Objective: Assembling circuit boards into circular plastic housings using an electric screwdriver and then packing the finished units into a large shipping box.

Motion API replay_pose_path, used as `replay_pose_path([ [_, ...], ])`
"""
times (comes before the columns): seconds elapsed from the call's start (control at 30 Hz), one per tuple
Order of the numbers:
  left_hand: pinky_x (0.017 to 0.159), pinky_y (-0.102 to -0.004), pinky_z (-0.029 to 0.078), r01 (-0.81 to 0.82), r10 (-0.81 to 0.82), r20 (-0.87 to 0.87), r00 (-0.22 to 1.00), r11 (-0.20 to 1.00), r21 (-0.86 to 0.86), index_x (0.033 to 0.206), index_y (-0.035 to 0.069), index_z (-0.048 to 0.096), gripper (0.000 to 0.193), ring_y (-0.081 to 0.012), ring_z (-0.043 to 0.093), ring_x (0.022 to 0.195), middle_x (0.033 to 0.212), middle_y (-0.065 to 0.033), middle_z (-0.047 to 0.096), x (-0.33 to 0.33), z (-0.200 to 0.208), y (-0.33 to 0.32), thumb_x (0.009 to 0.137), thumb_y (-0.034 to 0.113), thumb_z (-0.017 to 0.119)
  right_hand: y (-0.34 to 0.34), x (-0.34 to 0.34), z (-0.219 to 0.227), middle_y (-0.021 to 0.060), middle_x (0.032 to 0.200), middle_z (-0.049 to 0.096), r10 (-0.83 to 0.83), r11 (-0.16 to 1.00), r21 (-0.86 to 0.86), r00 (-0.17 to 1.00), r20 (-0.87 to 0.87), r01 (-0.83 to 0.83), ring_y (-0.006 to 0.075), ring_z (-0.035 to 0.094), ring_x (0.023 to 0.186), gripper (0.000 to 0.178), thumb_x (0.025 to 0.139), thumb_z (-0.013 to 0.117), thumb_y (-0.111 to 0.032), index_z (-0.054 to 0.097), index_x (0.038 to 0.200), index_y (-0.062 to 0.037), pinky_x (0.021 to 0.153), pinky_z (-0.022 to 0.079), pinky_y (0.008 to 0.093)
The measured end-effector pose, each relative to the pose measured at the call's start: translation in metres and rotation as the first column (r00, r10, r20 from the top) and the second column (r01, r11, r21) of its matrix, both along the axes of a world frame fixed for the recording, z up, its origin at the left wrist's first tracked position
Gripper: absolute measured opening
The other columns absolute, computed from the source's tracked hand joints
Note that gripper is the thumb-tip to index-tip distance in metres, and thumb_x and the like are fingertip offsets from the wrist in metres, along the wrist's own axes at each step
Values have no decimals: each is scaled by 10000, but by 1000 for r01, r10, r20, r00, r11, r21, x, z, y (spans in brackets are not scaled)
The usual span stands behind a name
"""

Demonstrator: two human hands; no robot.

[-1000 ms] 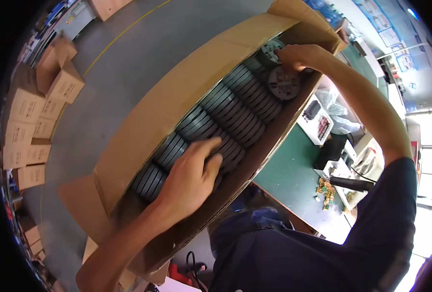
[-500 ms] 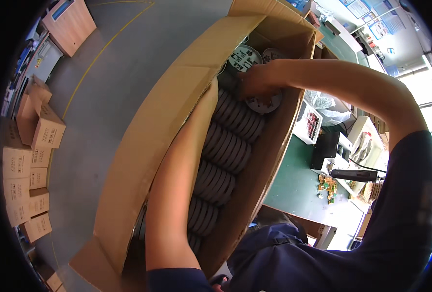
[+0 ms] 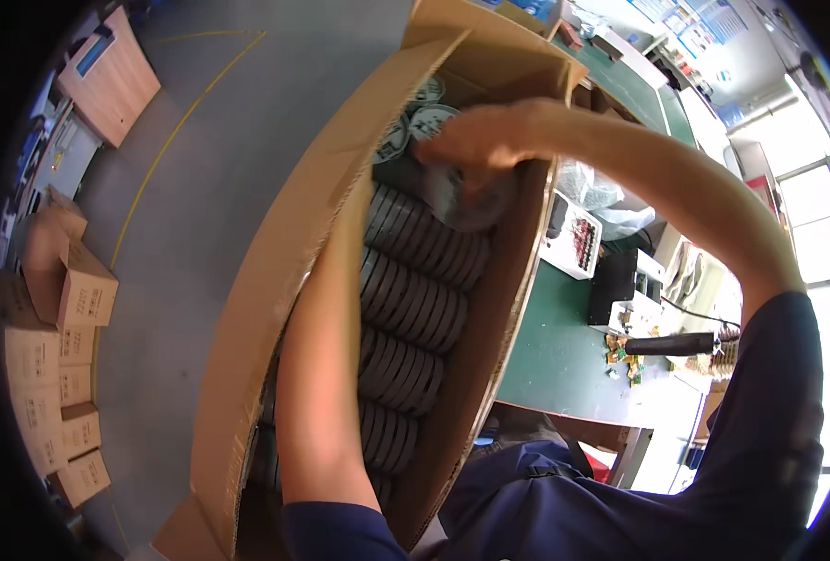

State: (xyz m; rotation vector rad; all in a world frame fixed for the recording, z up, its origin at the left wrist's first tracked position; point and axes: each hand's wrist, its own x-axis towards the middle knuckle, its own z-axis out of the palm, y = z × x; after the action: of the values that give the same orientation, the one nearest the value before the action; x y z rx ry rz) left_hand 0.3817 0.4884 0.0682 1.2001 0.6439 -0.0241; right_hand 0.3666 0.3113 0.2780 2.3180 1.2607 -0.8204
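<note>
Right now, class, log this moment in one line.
right hand: over round grey disc, grip unclear; left hand: hidden; brown cardboard box: open, holding rows of round grey discs

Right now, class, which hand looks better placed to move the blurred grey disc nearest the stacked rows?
Probably the right hand: it is over that grey disc. The left hand is hidden behind the carton's side; only its forearm shows.

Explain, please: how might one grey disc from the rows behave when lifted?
The disc is probably stiff, as it shows no bend. Round and standing on edge in the box, it could roll once free.
</note>
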Motion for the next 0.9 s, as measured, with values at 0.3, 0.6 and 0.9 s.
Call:
replay_pose_path([
  [0.3, 1155, -475, 390, -34, -237, -333, 913, 768, -640, 1498, 83, 416, 669, -324, 402, 1398, 1559, -130, 376, 33, 12, 63, 941, 314, 705, -126, -141, 52, 154, 1100, 729, -250, -730, 556, 602, -758, 397, 198, 744, 925, 456, 973, 688, -280, 601, 1281, 45, 811, 622, 309],
  [0.6, 1185, -422, 329, 123, -112, 57, 992, 956, -266, 1502, 20, 394, 683, -294, 405, 1394, 1502, -172, 425, -103, 87, 4, 964, 334, 674, -196, -209, -231, 23, 1021, 716, -308, -919, 190, -329, -893, 344, 168, 701, 844, 548, 873, 745, -541, 667, 1209, -116, 719, 576, 358],
  [0.9, 1112, -373, 396, 320, -291, 136, 947, 889, -327, 1409, 28, 518, 521, -231, 510, 1299, 1375, -103, 575, -175, 199, -22, 981, 288, 660, -212, -202, -301, 156, 1269, 643, -615, -756, 464, -260, -744, 462, 273, 595, 1177, 662, 930, 690, -470, 561, 1381, -3, 1013, 466, 389],
])
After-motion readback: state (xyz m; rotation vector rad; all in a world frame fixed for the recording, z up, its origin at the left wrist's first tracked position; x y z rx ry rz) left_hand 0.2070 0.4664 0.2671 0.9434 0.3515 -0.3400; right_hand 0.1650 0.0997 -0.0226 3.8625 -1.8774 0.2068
